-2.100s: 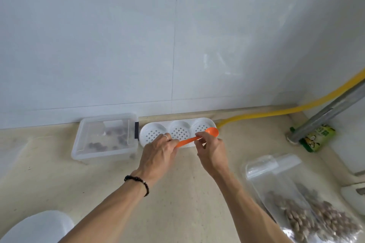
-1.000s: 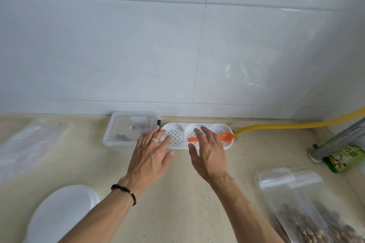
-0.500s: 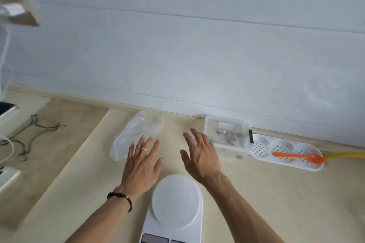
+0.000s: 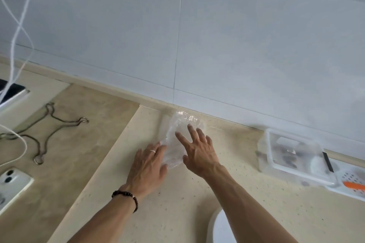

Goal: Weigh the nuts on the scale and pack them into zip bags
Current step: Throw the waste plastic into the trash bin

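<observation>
A pile of clear empty zip bags (image 4: 177, 130) lies on the counter near the wall. My left hand (image 4: 148, 165) touches its near left edge with straight fingers. My right hand (image 4: 199, 150) lies over the pile's right side, fingers spread and straight. A clear plastic box (image 4: 292, 155) with a few nuts inside stands at the right. Beyond it a white perforated tray (image 4: 349, 183) carries an orange spoon (image 4: 354, 185). The white scale (image 4: 221, 227) shows at the bottom edge, partly hidden by my right forearm.
The counter drops to a darker surface on the left, where a wire hanger (image 4: 45, 130), a white phone (image 4: 11, 185) and white cables (image 4: 17, 25) lie. A tiled wall closes the back.
The view swung left and both hands moved forward from above the scale onto the pile of bags. The spoon lies on the tray, let go by my hands earlier.
</observation>
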Tool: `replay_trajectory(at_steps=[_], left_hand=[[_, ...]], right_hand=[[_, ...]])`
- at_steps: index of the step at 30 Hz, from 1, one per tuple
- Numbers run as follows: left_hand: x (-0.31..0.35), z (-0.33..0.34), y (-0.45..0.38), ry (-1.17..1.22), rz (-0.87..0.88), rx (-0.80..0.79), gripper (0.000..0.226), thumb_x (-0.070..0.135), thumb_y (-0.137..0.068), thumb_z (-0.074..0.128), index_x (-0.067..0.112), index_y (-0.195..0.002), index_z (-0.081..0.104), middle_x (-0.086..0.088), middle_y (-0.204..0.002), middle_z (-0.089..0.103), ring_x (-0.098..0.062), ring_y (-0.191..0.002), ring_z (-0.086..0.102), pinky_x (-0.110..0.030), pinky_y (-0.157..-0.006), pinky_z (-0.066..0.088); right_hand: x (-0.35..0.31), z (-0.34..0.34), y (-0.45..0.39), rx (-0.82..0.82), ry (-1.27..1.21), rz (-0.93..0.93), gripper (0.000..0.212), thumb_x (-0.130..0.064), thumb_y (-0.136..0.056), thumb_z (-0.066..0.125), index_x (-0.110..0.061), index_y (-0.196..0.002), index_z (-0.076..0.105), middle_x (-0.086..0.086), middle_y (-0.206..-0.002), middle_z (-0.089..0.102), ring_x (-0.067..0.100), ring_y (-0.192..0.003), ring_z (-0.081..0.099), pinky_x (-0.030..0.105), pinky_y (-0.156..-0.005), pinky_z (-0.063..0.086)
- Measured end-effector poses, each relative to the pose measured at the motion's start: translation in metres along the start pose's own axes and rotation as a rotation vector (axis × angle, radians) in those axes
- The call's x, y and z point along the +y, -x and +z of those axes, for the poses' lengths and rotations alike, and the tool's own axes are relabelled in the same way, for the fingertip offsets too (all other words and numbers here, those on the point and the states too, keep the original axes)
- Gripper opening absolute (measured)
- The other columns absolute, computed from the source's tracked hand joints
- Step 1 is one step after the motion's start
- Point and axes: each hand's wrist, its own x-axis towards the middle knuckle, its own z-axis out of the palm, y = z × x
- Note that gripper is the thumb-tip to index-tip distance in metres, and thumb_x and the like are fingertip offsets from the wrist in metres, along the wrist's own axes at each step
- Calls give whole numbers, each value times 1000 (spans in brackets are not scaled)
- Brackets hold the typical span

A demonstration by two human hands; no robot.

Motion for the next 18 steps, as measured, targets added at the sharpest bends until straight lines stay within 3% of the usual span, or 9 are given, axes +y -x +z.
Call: replay_trajectory(at_steps=[2, 4, 6, 9, 12, 14, 15, 17, 18], left_hand=[[-7, 1, -2, 34, 81, 55, 42, 19, -83, 69, 19, -121, 52, -3, -129, 58, -24, -114, 57, -42, -96, 47], [-9, 0, -1, 62, 108, 105, 37, 12, -75, 76, 18, -107, 57, -1, -105, 67, -22, -90, 65, -35, -81, 52], [-7, -6, 4, 78, 104, 128, 37, 8, -73, 78, 17, -102, 58, 1, -90, 69, -20, -78, 66, -30, -70, 52], [3, -22, 11, 109, 53, 87, 35, 16, -88, 66, 19, -119, 49, -1, -108, 68, -19, -92, 65, -25, -75, 48], [11, -37, 24, 160, -14, 24, 79, 25, -90, 64, 25, -145, 8, -4, -133, 54, -18, -111, 58, -21, -83, 46], [20, -50, 35, 140, -2, -11, 109, 24, -86, 68, 31, -149, -21, -6, -150, 31, -19, -128, 44, -21, -91, 45], [25, -57, 42, 107, 13, -10, 113, 22, -85, 68, 34, -147, -26, -7, -156, 14, -22, -139, 31, -22, -100, 40], [35, -70, 58, 91, 48, 18, 108, 13, -84, 67, 39, -149, -16, 0, -160, -13, -22, -149, -2, -26, -113, 29], [41, -76, 67, 104, 75, 44, 98, 9, -84, 65, 38, -152, -1, 2, -160, -14, -19, -149, -7, -27, -113, 27]], right_hand=[[-5, 3, -10, 17, -8, 3, 55, -13, -94, 51, -29, -144, 34, 14, -162, -1, 41, -147, 8, 56, -116, 21], [-10, 3, -12, 55, -18, 2, 39, -6, -94, 52, -19, -130, 49, 17, -154, 25, 41, -136, 31, 51, -106, 37], [-12, 2, -8, 102, -71, 9, 30, 1, -91, 52, -12, -118, 54, 12, -123, 53, 33, -110, 52, 40, -85, 49], [-12, -4, 4, 169, -148, 0, 24, 7, -88, 51, -8, -106, 55, 9, -94, 61, 25, -79, 53, 33, -67, 50], [-13, -25, 23, 212, -305, -36, 26, 12, -81, 46, -9, -94, 54, 6, -82, 59, 23, -66, 51, 29, -56, 43], [-17, -44, 39, 200, -442, -70, 32, 16, -75, 39, -11, -86, 52, 0, -74, 54, 14, -57, 47, 20, -48, 33], [-19, -53, 48, 194, -507, -91, 34, 17, -71, 37, -12, -83, 51, -1, -71, 54, 10, -55, 46, 19, -46, 32], [-23, -66, 66, 189, -630, -135, 38, 17, -67, 36, -16, -78, 53, -3, -70, 55, 10, -58, 49, 22, -47, 36], [-25, -70, 75, 177, -700, -143, 41, 18, -66, 35, -17, -76, 54, -3, -71, 57, 11, -61, 51, 24, -49, 39]])
